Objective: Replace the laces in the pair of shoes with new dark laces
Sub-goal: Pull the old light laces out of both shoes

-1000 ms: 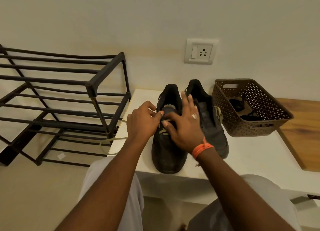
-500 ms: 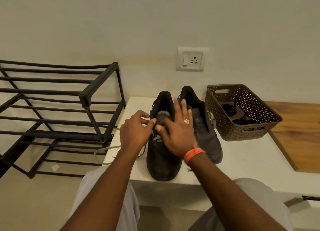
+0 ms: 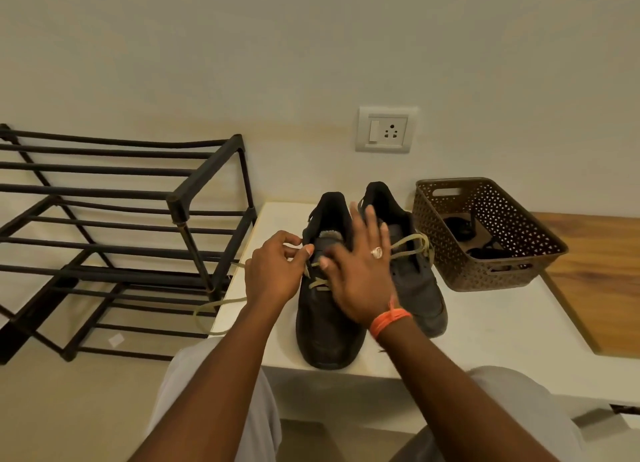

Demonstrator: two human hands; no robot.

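Note:
Two dark shoes stand side by side on the white table, toes toward me. The left shoe has a pale lace crossing its lower eyelets. My left hand pinches this lace between thumb and forefinger at the shoe's left edge. My right hand lies over the tongue with straight, spread fingers, its thumb beside the lace. A pale lace strand loops out from under those fingers across the right shoe. Dark laces lie in the brown basket.
A black metal shoe rack stands on the floor left of the table. The lace's loose tail hangs off the table's left edge. A wall socket is above the shoes. Wooden surface at far right.
My right hand's fingers have straightened and spread over the left shoe. The pale strand over the right shoe has grown longer. The view has tilted upward a little.

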